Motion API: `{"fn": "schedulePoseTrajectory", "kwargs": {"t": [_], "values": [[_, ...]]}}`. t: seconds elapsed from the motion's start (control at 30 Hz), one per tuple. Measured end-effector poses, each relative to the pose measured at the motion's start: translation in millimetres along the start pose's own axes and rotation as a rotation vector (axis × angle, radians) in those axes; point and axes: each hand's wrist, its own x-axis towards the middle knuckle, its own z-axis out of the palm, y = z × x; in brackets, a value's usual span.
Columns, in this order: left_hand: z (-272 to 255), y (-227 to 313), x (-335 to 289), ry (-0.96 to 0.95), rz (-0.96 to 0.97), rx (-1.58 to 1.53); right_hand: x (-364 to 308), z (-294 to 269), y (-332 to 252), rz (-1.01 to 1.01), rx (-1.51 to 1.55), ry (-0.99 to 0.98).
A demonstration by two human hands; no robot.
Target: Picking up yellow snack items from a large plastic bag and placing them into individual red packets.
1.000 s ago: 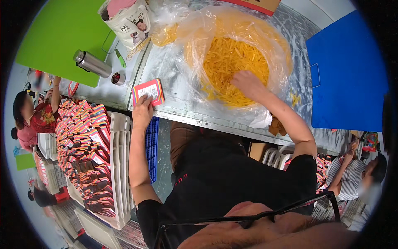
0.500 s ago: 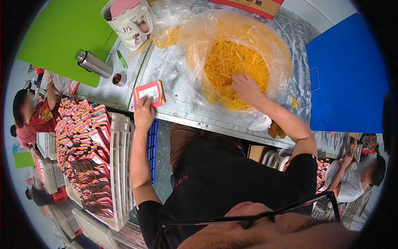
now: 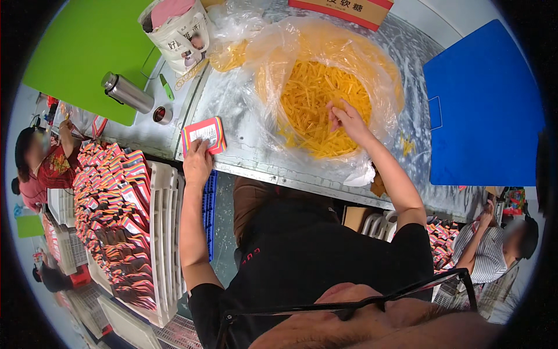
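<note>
My left hand (image 3: 197, 160) rests on the near edge of a small red and white packet (image 3: 203, 134) lying flat on the metal table (image 3: 256, 157), fingers on its lower corner. My right hand (image 3: 347, 120) reaches into a big clear plastic bag (image 3: 279, 52) full of thin yellow sticks (image 3: 317, 96). Its fingers are curled over the heap, and some sticks seem pinched under them.
A steel flask (image 3: 127, 92) and its cap (image 3: 162, 114) lie by a green board (image 3: 81, 46). A white paper bag (image 3: 177, 32) stands behind. White crates of red packets (image 3: 122, 215) stack at my left. A blue board (image 3: 485, 104) leans right. Other people work at both sides.
My right hand has slid a little right and deeper into the yellow sticks. The left hand and the red packet have stayed put.
</note>
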Motion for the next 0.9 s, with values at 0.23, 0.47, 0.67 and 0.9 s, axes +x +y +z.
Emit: {"fn": "schedulePoseTrajectory", "kwargs": {"t": [0.23,0.47,0.67,0.9], "values": [[4,-1,-3,0.085,0.018,-0.003,-14,14,-7,-0.046,-0.126,-0.052],[10,0,-7,0.132,-0.020,-0.030,-28,26,-24,-0.437,-0.280,-0.151],[11,1,-8,0.142,-0.035,-0.012,-39,25,-31,-0.266,-0.117,-0.306],[15,-1,-8,0.186,-0.078,0.000,-49,27,-39,-0.097,-0.081,-0.291]]}}
